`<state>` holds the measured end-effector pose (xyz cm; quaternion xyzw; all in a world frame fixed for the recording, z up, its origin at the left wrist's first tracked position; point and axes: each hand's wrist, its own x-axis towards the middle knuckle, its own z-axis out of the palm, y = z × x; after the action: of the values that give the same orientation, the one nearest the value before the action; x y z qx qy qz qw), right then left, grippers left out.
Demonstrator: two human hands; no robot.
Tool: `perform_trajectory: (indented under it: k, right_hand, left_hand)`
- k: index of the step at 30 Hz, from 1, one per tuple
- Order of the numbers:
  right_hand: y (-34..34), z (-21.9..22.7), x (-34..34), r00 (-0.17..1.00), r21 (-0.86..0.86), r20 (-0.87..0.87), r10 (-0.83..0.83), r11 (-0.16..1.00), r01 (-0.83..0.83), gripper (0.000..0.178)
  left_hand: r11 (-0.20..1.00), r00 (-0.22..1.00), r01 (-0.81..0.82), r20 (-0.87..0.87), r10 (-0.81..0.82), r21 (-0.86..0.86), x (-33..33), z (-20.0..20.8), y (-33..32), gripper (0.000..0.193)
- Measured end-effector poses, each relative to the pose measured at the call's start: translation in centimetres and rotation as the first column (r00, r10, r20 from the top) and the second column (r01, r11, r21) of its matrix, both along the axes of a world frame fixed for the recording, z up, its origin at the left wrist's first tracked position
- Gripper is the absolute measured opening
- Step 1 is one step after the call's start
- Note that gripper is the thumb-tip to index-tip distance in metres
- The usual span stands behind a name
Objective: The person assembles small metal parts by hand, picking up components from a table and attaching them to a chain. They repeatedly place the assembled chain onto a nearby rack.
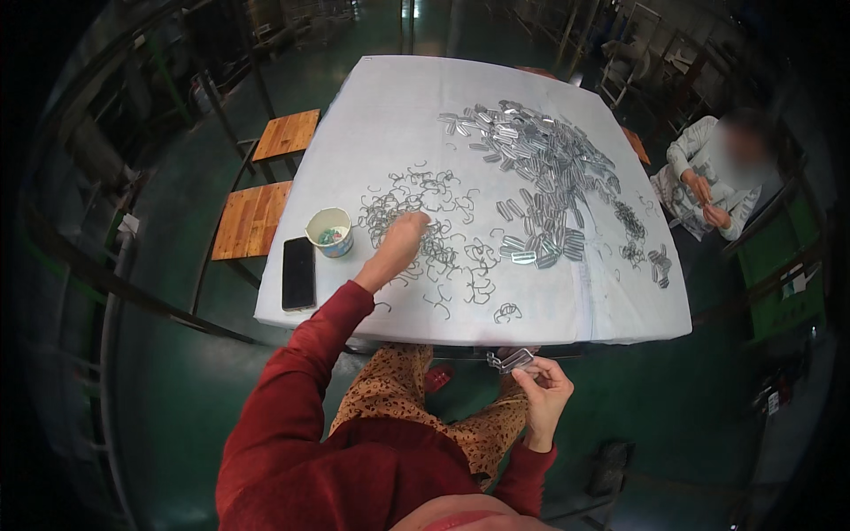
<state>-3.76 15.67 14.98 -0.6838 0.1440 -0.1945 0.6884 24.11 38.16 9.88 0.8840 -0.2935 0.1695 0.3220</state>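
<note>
A large surface (390, 106) covered in white fills the middle of the view. At its right side sits a co-worker (704, 181) in a pale top, hands raised together. Two wood-topped stools (251, 218) stand along the left side. A broad heap of slotted metal plates (531, 146) spreads over the surface's right half; left of it lies a loose scatter of curved wire hooks (430, 183).

The wearer's left hand (403, 241) reaches down into the hooks, its fingers bent and close together at the tips; whether they grip a hook cannot be told. The right hand (546, 386) is off the surface, just in front of the near edge, thumb and fingers pinched narrow.

Left of the hooks lie a black phone (298, 274) and a paper cup (344, 239) with small coloured bits inside. Smallest is the single slotted plate (516, 359) held by the right fingers at one end.
</note>
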Motion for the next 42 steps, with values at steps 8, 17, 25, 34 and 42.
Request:
perform_trajectory:
  k: [8, 17, 25, 34, 42]
  right_hand:
    - [-0.1, -2.3, -0.9, 0.995, -0.074, -0.074, -0.068, 0.995, 0.063, 0.020]
    - [0.3, -2.9, -1.0, 0.984, 0.123, -0.061, -0.168, 0.977, 0.174, 0.020]
    - [0.6, -2.6, -0.7, 0.973, 0.012, -0.087, -0.213, 0.977, 0.215, 0.025]
    - [-3.8, -2.0, 1.0, 0.991, -0.052, -0.127, -0.050, 0.998, 0.044, 0.011]
    - [-15.0, -12.0, 18.3, 0.890, -0.604, -0.290, -0.351, 0.789, 0.114, 0.044]
  left_hand:
    - [0.811, 0.671, 0.173, -0.536, -0.512, -0.558, -12.6, 4.8, -7.0, 0.018]
    - [0.687, 0.279, 0.114, -0.641, -0.715, -0.717, -16.8, 3.0, -9.7, 0.011]
    - [0.744, 0.771, 0.385, -0.252, -0.585, -0.546, -18.7, 1.7, -11.7, 0.011]
    - [0.676, 0.619, 0.297, -0.403, -0.674, -0.675, -18.4, 1.5, -9.7, 0.006]
    - [0.619, 0.514, 0.208, -0.454, -0.728, -0.757, -19.9, 1.4, -10.0, 0.005]
